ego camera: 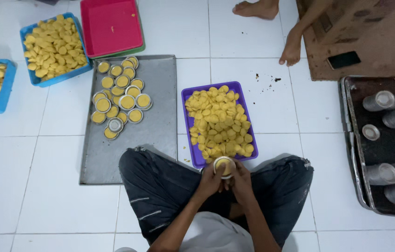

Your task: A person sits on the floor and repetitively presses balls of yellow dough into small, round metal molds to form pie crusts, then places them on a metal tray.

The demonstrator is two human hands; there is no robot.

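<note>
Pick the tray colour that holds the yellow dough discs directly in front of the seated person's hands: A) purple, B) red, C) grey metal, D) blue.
A: the purple tray piled with yellow dough discs lies just beyond the left hand and right hand, which together hold a small round mould.

At the upper left of the frame, two blue trays point(77, 70) hold yellow dough discs, one cut off by the left edge. Just beside them at the top sits an empty red tray point(110, 25). At the right edge a dark baking tray point(350, 149) carries stacks of empty metal moulds point(380, 101). Upper right, another person's bare feet point(292, 48) rest on the white tiled floor point(15, 177) near a piece of brown cardboard point(374, 32) bearing a black phone point(343, 59).
</note>
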